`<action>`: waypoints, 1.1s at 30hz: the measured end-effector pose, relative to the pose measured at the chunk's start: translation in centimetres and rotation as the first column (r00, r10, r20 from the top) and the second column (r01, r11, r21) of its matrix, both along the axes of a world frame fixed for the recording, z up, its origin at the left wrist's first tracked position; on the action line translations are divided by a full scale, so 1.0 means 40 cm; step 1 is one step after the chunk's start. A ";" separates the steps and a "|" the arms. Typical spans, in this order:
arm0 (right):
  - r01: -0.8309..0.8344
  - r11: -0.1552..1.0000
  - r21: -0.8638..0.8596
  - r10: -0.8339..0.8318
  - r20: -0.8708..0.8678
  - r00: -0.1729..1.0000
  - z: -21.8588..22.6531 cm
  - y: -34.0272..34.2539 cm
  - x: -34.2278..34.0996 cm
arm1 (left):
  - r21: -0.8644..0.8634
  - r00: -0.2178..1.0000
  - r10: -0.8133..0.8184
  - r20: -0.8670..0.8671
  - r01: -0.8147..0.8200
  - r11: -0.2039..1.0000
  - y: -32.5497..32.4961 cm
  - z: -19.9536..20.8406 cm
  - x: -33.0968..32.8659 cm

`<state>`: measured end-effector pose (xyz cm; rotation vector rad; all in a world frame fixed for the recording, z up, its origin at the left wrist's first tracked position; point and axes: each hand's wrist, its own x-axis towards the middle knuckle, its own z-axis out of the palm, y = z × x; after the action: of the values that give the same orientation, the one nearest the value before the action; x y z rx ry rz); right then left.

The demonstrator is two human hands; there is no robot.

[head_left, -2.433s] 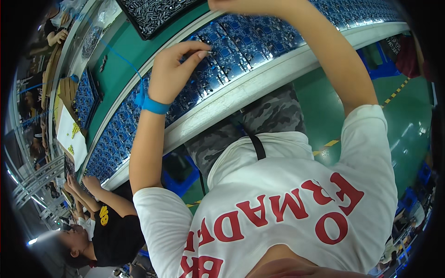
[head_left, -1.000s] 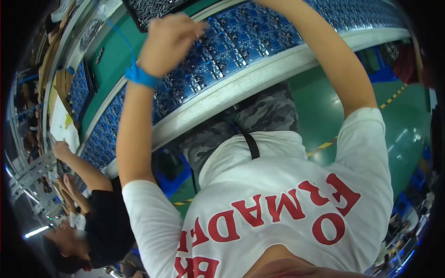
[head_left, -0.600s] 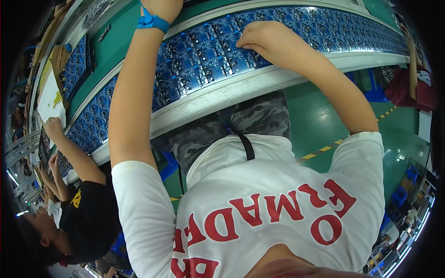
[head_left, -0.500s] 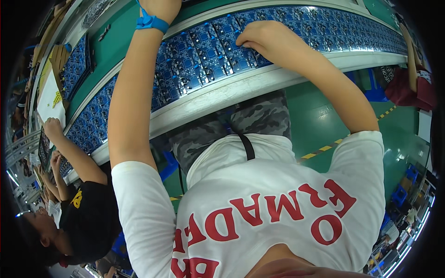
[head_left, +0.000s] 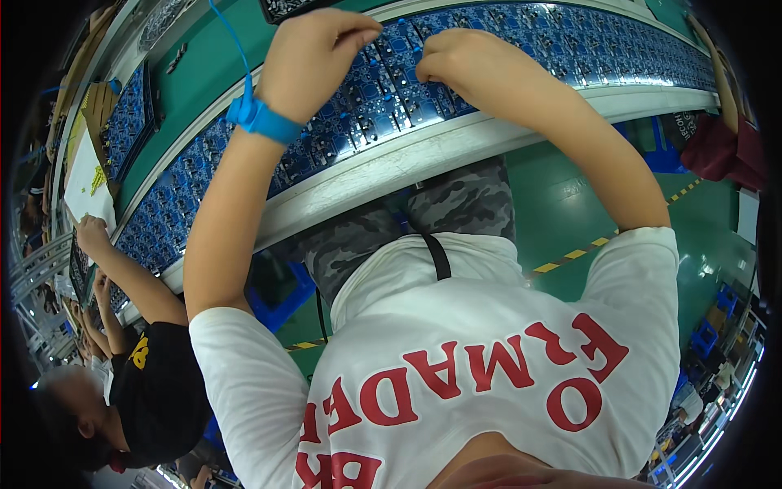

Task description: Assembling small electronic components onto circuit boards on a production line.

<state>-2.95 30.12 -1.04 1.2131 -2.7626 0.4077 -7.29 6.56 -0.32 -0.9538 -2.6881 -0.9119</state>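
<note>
– So, which step does this look like?

– Close handwork on the circuit boards (head_left: 379,110), I'd judge. They run in one long row, white rail (head_left: 383,163) along their near side. Your left hand (head_left: 314,61) is over the boards' far edge, your right hand (head_left: 468,61) over their middle, the two near each other.

– Fingers?

– Left: curled, tips drawn toward your thumb. Right: bunched, aimed left over the boards. Can't tell if either pinches anything, or if the right touches a board.

– Next move calls for?

– My read: fine fingertip control, no crowding between your hands. Mind the cord (head_left: 230,37) on your blue wrist strap (head_left: 275,125) around the boards. Black tray (head_left: 267,15) with small parts sits beyond them, cut off by the view.
</note>
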 end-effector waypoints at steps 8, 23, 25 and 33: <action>-0.034 0.999 -0.016 0.034 0.058 0.998 -0.003 0.002 -0.014 | 0.027 0.963 -0.195 0.188 0.193 0.981 -0.018 0.003 0.066; 0.021 0.970 -0.242 0.111 0.521 0.846 0.106 0.036 -0.091 | 0.140 0.920 -0.199 0.336 0.160 0.977 -0.033 -0.007 0.087; 0.244 0.905 -0.348 -0.149 0.279 0.949 0.086 0.100 -0.181 | 0.164 0.916 -0.213 0.339 0.165 0.972 -0.001 -0.005 0.086; 0.446 0.867 -0.225 -0.416 0.168 0.894 0.003 0.105 -0.389 | 0.080 0.936 -0.169 0.308 0.152 0.985 0.033 -0.005 0.116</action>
<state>-18.52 34.34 -0.90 0.5021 -2.8424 0.7747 -2.65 7.88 -0.51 -1.1149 -2.8535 -1.2637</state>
